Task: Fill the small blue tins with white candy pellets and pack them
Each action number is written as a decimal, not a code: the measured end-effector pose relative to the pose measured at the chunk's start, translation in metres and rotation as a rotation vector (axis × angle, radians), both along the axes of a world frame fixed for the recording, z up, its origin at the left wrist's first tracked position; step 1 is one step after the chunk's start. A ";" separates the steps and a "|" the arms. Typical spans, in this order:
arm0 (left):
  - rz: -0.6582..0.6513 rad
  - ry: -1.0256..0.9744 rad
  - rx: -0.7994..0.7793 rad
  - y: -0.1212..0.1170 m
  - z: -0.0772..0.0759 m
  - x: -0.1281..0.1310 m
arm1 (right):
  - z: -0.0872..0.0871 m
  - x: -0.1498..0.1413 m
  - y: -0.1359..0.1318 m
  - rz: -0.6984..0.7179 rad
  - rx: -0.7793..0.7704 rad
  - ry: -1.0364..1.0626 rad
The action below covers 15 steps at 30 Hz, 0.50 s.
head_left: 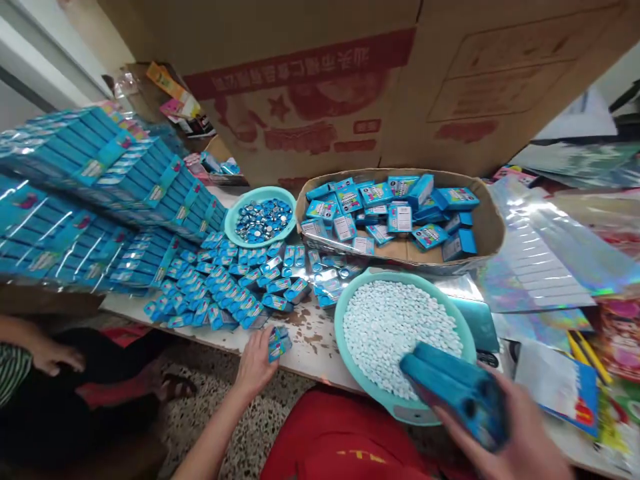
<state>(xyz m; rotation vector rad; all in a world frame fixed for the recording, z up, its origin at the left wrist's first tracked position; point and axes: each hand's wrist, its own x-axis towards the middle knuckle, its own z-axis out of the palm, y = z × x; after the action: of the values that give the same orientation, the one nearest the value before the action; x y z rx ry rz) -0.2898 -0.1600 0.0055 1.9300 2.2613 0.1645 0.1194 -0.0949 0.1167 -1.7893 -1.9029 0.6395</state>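
My left hand (256, 363) is closed around a small pair of blue printed candy packs (280, 343) at the table's front edge. Dozens of similar small blue packs (220, 293) lie in a pile just beyond it. In my right hand (523, 427) is a blue block of two long, box-shaped tubes (450, 387), blurred, with dark openings at the near end. Its far end hangs over a turquoise basin (343, 320) full of small white candies (395, 327). My fingers hide part of the block.
Behind the basin stands a cut-down cardboard tray (480, 257) of blue boxes. A turquoise bowl (233, 230) holds blue and silver round pieces. Wrapped blue cartons (100, 180) are stacked left. A large cardboard box (320, 80) stands behind. Another person's hand (57, 353) rests at left.
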 end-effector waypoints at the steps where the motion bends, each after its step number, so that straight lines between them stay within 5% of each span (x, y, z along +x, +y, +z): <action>1: -0.020 0.039 0.025 0.002 -0.003 -0.002 | 0.006 -0.033 0.010 0.167 0.065 0.023; 4: 0.050 0.184 0.108 0.012 -0.010 -0.003 | 0.003 -0.136 0.031 0.558 -0.026 0.031; 8: 0.108 0.272 0.172 0.018 -0.018 -0.001 | -0.043 -0.235 0.049 0.685 -0.147 -0.193; 12: 0.038 0.282 0.249 0.010 -0.022 -0.007 | -0.084 -0.272 0.067 0.756 -0.115 -0.321; 15: -0.031 0.233 0.347 0.007 -0.014 -0.014 | -0.092 -0.274 0.071 0.785 -0.030 -0.297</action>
<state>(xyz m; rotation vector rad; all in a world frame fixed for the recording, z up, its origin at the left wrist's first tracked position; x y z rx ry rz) -0.3036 -0.1531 -0.0085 2.2590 2.4846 0.3679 -0.1543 -0.0241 0.0249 -1.1446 -2.8313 0.6681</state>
